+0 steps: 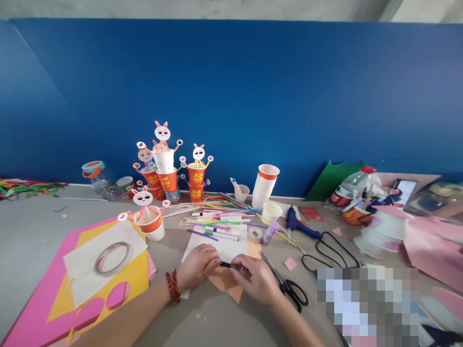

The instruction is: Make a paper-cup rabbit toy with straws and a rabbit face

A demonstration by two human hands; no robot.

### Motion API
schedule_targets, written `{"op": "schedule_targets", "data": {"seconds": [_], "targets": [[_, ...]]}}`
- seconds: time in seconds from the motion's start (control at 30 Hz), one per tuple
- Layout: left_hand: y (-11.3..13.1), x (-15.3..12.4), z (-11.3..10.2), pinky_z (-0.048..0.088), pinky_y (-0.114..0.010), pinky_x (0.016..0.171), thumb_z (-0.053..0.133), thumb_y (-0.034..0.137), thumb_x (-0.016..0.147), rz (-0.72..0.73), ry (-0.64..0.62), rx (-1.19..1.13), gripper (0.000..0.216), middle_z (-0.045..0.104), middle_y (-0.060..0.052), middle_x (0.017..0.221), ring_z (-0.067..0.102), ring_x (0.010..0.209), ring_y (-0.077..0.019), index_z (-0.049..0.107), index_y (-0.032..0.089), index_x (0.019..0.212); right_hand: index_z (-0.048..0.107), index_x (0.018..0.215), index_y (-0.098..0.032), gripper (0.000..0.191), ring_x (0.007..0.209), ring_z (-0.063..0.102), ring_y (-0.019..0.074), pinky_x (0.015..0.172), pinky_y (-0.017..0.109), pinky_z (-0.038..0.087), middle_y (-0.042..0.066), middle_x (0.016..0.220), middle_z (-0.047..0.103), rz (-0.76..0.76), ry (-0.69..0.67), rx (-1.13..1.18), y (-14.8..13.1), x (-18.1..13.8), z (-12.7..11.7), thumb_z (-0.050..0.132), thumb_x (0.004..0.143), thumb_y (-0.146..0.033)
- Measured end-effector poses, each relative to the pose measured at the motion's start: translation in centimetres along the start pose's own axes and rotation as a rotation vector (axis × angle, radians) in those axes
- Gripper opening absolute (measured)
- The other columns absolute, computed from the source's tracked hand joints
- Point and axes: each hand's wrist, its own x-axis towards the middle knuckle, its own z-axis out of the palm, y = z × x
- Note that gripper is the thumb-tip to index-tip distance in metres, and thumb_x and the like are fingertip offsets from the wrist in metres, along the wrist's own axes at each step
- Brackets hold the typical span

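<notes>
Between my two hands is a dark, marker-like pen (226, 264), mostly covered by fingers. My left hand (199, 262), with a red bead bracelet on its wrist, is closed at one end of it. My right hand (256, 278) pinches the other end. Under the hands lie a white sheet of paper (217, 245) and orange paper (227, 285). Several markers (220, 234) rest just behind the sheet. Black-handled scissors (289, 286) lie to the right of my right hand.
Cup figures with rabbit heads (146, 219) stand at the left and back left. Pink and yellow card (58, 274) with a tape roll (113, 258) covers the left. A blue glue gun (300, 224), its cord and stacked white cups (265, 185) are on the right.
</notes>
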Motion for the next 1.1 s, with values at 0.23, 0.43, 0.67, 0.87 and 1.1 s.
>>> {"op": "schedule_targets", "data": {"seconds": [0.23, 0.43, 0.67, 0.87, 1.1], "targets": [[1.0, -0.4, 1.0, 0.036, -0.031, 0.061, 0.029, 0.032, 0.102, -0.114, 0.079, 0.126, 0.043, 0.060, -0.004, 0.065, 0.055, 0.064, -0.0195, 0.056, 0.020, 0.070, 0.055, 0.074, -0.019, 0.012, 0.052, 0.041, 0.0101, 0.049, 0.020, 0.031, -0.004, 0.060, 0.049, 0.070, 0.086, 0.239, -0.7, -0.3, 1.7, 0.053, 0.084, -0.024], [1.0, -0.5, 1.4, 0.036, -0.031, 0.059, 0.028, 0.032, 0.102, -0.118, 0.070, 0.158, 0.045, 0.062, -0.003, 0.062, 0.057, 0.061, -0.0191, 0.057, 0.021, 0.069, 0.051, 0.070, -0.020, 0.014, 0.052, 0.042, 0.0107, 0.050, 0.021, 0.032, -0.004, 0.060, 0.049, 0.065, 0.123, 0.227, -0.6, -0.5, 2.3, 0.052, 0.084, -0.024], [1.1, -0.7, 1.8, 0.037, -0.028, 0.058, 0.025, 0.031, 0.103, -0.083, 0.083, 0.180, 0.046, 0.063, -0.002, 0.063, 0.059, 0.061, -0.0179, 0.056, 0.021, 0.070, 0.052, 0.071, -0.020, 0.012, 0.050, 0.044, 0.0103, 0.048, 0.020, 0.032, -0.005, 0.058, 0.050, 0.034, 0.080, 0.099, -0.7, -0.4, 1.8, 0.052, 0.083, -0.019], [-0.5, 0.8, 0.2, 0.043, -0.028, 0.067, 0.036, 0.030, 0.100, -0.076, 0.033, 0.102, 0.030, 0.064, -0.002, 0.076, 0.060, 0.073, -0.0183, 0.053, 0.021, 0.077, 0.062, 0.094, -0.021, 0.011, 0.081, 0.063, 0.0218, 0.073, 0.032, 0.050, 0.007, 0.085, 0.068, -0.236, 0.301, -0.076, -0.6, 0.2, -0.9, 0.053, 0.089, -0.018], [-2.5, 2.6, -2.0, 0.048, -0.031, 0.076, 0.043, 0.027, 0.098, -0.235, 0.260, 0.097, 0.015, 0.065, -0.003, 0.086, 0.062, 0.083, -0.0200, 0.055, 0.022, 0.090, 0.058, 0.104, -0.023, 0.020, 0.087, 0.063, 0.0221, 0.076, 0.034, 0.052, 0.009, 0.095, 0.065, -0.275, 0.403, 0.063, -0.8, -0.3, -0.7, 0.047, 0.092, -0.011]]}}
